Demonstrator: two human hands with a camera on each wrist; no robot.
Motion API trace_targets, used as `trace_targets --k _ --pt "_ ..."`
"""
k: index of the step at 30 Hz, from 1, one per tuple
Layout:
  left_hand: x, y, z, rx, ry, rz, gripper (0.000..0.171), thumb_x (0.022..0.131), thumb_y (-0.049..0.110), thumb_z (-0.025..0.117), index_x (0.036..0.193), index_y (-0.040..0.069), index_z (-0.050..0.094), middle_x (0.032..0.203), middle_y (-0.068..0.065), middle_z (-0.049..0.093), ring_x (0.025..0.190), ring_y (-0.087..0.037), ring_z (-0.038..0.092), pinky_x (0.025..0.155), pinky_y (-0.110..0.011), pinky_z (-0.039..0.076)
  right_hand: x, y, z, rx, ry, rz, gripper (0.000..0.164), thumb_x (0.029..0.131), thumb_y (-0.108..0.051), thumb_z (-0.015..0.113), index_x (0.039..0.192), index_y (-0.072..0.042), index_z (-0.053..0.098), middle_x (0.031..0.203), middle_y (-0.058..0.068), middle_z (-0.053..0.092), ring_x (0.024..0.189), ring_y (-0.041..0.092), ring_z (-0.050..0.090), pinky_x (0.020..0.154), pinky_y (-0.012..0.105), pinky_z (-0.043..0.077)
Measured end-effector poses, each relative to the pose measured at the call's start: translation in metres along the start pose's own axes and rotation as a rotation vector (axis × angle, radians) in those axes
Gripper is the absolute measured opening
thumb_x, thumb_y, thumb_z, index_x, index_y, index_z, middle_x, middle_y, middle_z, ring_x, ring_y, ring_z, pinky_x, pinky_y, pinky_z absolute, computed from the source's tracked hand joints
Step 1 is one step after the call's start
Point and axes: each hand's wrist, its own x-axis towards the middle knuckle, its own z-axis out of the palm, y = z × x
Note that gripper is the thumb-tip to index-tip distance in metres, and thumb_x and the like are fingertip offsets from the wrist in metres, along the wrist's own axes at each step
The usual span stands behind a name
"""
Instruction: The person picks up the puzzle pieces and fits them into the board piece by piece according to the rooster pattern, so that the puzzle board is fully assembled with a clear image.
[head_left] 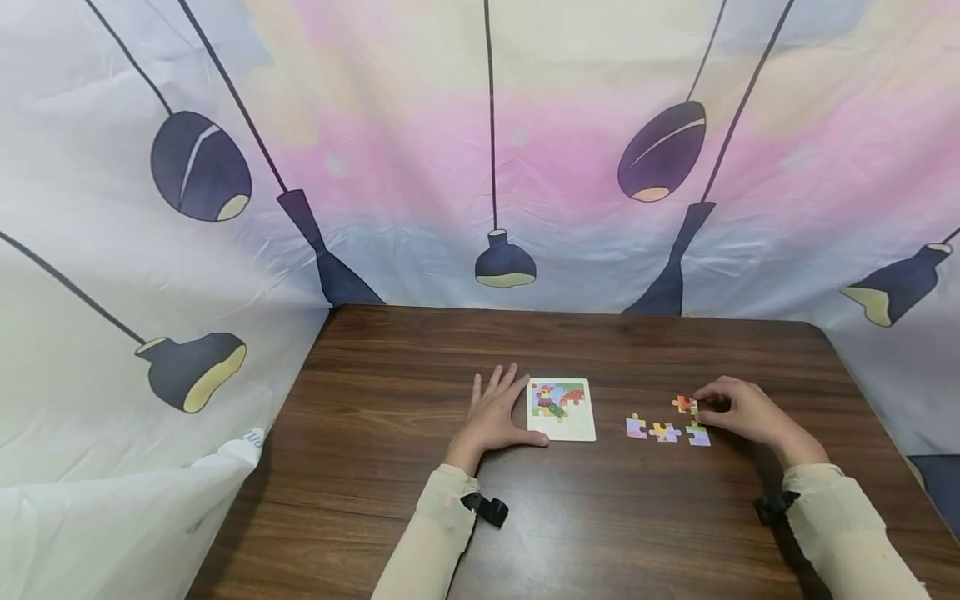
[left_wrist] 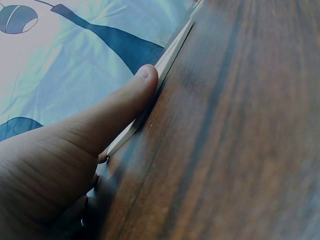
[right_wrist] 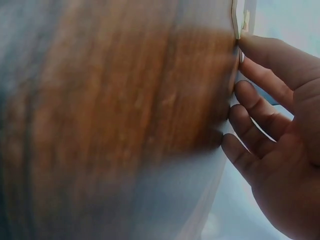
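A square white puzzle board [head_left: 573,430] lies on the table, with part of a colourful rooster picture [head_left: 551,400] in its upper area. Spread around its left side, my left hand [head_left: 492,417] touches the edge with straight fingers; in the left wrist view the thumb [left_wrist: 145,82] rests against the board's side. To the right, my right hand [head_left: 742,411] pinches a red-orange puzzle piece [head_left: 683,404] at its right side between thumb and index finger. Its other fingers bend loosely in the right wrist view, where the piece is mostly hidden.
Near the right hand lie a purple piece [head_left: 636,428], a yellow and lilac piece [head_left: 664,432] and a green and lilac piece [head_left: 698,435]. The brown wooden table [head_left: 360,400] meets a lamp-printed cloth [head_left: 420,208] at its back and sides.
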Motion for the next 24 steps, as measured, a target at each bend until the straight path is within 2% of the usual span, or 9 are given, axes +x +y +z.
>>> trace_targets --k 7,16,24 --pt "0.0 0.0 -0.001 -0.001 0.001 -0.003 0.12 0.073 0.07 0.087 0.168 0.02 0.033 0.176 -0.006 0.015 0.163 -0.029 0.003 0.128 -0.059 -0.008 0.003 0.0 0.003 -0.05 0.031 -0.048 0.025 0.088 -0.013 0.087 0.108 0.0 0.078 0.096 0.001 0.067 0.082 0.012 0.058 0.066 0.033 0.051" --pt "-0.001 -0.001 0.0 0.009 -0.001 0.006 0.121 0.073 0.07 0.088 0.168 0.019 0.033 0.176 -0.008 0.015 0.163 -0.03 0.003 0.128 -0.059 -0.008 0.002 -0.001 0.006 -0.056 0.063 -0.058 0.023 0.089 -0.011 0.084 0.108 0.0 0.077 0.096 0.003 0.067 0.085 0.016 0.061 0.07 0.036 0.054" --pt "0.0 -0.003 0.001 0.013 0.001 0.012 0.12 0.073 0.072 0.086 0.168 0.02 0.032 0.176 -0.006 0.015 0.163 -0.029 0.003 0.128 -0.058 -0.01 0.009 -0.018 0.009 -0.025 0.077 -0.106 0.022 0.092 -0.011 0.082 0.112 -0.002 0.077 0.098 0.002 0.066 0.083 0.013 0.057 0.067 0.034 0.051"
